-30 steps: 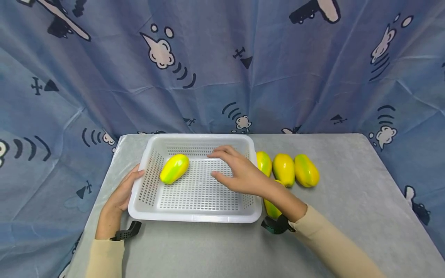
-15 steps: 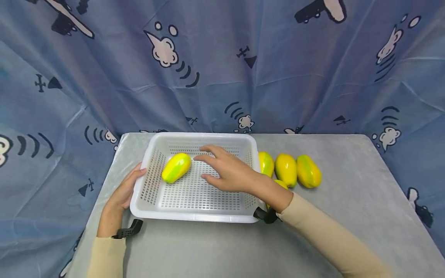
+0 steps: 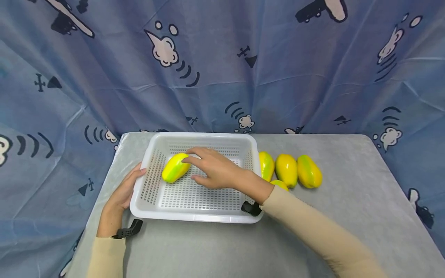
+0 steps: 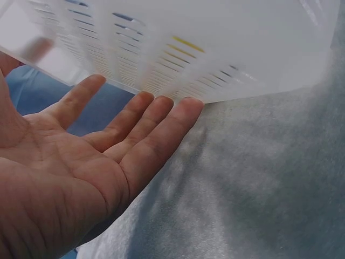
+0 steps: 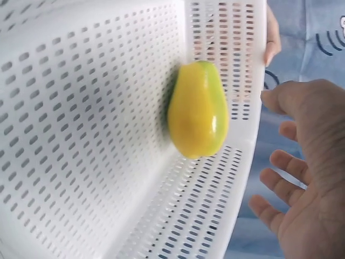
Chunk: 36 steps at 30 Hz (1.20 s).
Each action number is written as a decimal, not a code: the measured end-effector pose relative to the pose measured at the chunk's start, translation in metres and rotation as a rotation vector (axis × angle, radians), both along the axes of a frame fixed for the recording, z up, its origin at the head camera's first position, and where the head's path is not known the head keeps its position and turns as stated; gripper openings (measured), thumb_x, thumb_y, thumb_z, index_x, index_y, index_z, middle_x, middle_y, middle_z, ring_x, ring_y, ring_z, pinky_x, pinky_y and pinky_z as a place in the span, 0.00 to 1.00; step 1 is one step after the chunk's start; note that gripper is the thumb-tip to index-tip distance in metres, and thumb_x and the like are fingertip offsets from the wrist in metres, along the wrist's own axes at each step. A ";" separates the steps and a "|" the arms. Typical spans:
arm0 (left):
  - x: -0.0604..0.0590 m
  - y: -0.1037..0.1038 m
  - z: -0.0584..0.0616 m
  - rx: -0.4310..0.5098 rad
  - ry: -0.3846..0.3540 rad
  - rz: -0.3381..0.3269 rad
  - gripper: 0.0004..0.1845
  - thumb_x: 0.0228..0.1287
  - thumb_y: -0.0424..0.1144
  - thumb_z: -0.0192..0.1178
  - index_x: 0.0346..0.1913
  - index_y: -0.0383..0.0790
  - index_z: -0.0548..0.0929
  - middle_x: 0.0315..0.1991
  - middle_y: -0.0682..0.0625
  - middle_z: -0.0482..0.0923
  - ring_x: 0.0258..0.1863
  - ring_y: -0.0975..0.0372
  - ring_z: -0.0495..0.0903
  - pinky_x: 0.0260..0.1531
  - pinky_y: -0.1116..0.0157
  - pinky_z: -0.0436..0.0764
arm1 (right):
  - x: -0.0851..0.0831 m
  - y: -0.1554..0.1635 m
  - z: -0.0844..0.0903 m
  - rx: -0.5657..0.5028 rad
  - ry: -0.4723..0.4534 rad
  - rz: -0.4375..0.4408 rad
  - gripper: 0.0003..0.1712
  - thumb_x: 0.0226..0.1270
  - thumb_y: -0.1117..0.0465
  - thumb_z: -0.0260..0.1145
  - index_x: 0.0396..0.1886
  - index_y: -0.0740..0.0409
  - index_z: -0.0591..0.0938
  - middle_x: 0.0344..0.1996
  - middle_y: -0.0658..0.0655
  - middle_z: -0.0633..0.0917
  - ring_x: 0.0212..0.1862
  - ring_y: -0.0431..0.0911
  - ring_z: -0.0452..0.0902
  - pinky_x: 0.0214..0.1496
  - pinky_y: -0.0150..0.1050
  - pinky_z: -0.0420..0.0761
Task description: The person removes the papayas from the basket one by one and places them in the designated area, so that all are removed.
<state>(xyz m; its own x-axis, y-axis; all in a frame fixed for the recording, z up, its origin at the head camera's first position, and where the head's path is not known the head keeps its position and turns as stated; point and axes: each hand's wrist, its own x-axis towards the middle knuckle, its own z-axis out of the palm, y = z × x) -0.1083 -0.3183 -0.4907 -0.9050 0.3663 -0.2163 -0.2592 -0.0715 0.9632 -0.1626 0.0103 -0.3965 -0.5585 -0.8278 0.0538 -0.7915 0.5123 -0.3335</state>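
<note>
A yellow-green papaya (image 3: 175, 168) lies in the left part of a white perforated plastic basket (image 3: 196, 217). My left hand (image 3: 124, 192) holds the basket at its left side; in the left wrist view its fingertips (image 4: 188, 105) meet the outer wall, and the thumb reaches the rim. Over the basket, my right hand (image 3: 213, 168) has its fingers spread, the foremost fingertips overlapping the papaya's right end in the head view. From the right wrist, the papaya (image 5: 198, 110) shows apart from the right hand (image 5: 302, 172), with nothing between those fingers.
Several more papayas lie on the grey tabletop (image 3: 365, 216) right of the basket: one (image 3: 266, 166) against its side, two others (image 3: 286, 170) beside it, and another (image 3: 280, 184) partly behind the right forearm. A blue patterned curtain (image 3: 215, 69) hangs behind the table.
My right hand has moved left across the basket to the papaya inside. The left hand keeps its place on the basket, and the papayas have stayed where they were.
</note>
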 end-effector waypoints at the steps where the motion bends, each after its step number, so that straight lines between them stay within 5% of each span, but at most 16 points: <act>1: -0.001 0.001 0.000 0.007 -0.001 -0.004 0.37 0.87 0.52 0.36 0.87 0.48 0.35 0.81 0.23 0.44 0.62 0.58 0.78 0.56 0.54 0.83 | -0.001 0.000 -0.001 0.013 0.001 -0.006 0.30 0.77 0.50 0.67 0.75 0.49 0.75 0.77 0.56 0.72 0.79 0.52 0.68 0.82 0.51 0.67; 8: 0.000 0.004 -0.001 0.012 0.001 -0.015 0.38 0.87 0.52 0.36 0.87 0.46 0.35 0.79 0.25 0.49 0.62 0.58 0.79 0.55 0.54 0.83 | -0.010 -0.013 -0.010 0.063 0.022 -0.002 0.31 0.76 0.52 0.68 0.75 0.49 0.75 0.76 0.55 0.73 0.77 0.52 0.70 0.81 0.50 0.68; 12: 0.002 -0.001 0.000 0.009 0.004 -0.007 0.38 0.87 0.52 0.36 0.87 0.45 0.35 0.73 0.40 0.64 0.61 0.58 0.81 0.54 0.53 0.84 | -0.014 -0.030 -0.016 0.086 0.074 0.036 0.31 0.76 0.51 0.67 0.76 0.49 0.75 0.76 0.56 0.74 0.77 0.52 0.70 0.81 0.50 0.69; 18: 0.003 -0.003 0.000 0.024 0.002 -0.015 0.37 0.87 0.52 0.37 0.87 0.47 0.35 0.68 0.53 0.68 0.62 0.58 0.81 0.55 0.53 0.84 | -0.016 -0.053 -0.023 0.133 0.147 0.080 0.29 0.76 0.51 0.68 0.74 0.47 0.77 0.75 0.55 0.75 0.76 0.51 0.71 0.80 0.51 0.70; 22: 0.007 -0.005 0.000 0.019 0.003 -0.009 0.37 0.88 0.51 0.35 0.87 0.47 0.34 0.73 0.42 0.63 0.62 0.59 0.81 0.55 0.52 0.84 | -0.015 -0.064 -0.027 0.166 0.145 0.111 0.29 0.75 0.50 0.68 0.74 0.45 0.77 0.75 0.53 0.75 0.77 0.51 0.71 0.80 0.50 0.69; 27: 0.008 -0.004 0.001 0.008 0.001 -0.014 0.37 0.88 0.51 0.34 0.87 0.48 0.32 0.80 0.23 0.44 0.63 0.58 0.79 0.55 0.51 0.83 | -0.014 -0.071 -0.033 0.190 0.102 0.097 0.31 0.74 0.51 0.69 0.74 0.44 0.76 0.76 0.52 0.74 0.78 0.50 0.69 0.81 0.50 0.67; 36: 0.003 0.000 0.005 -0.019 0.005 -0.019 0.37 0.88 0.52 0.34 0.87 0.48 0.32 0.82 0.22 0.40 0.66 0.51 0.74 0.56 0.48 0.81 | -0.020 -0.072 -0.039 0.212 0.061 0.045 0.31 0.74 0.54 0.69 0.75 0.43 0.76 0.77 0.51 0.73 0.80 0.49 0.66 0.81 0.51 0.67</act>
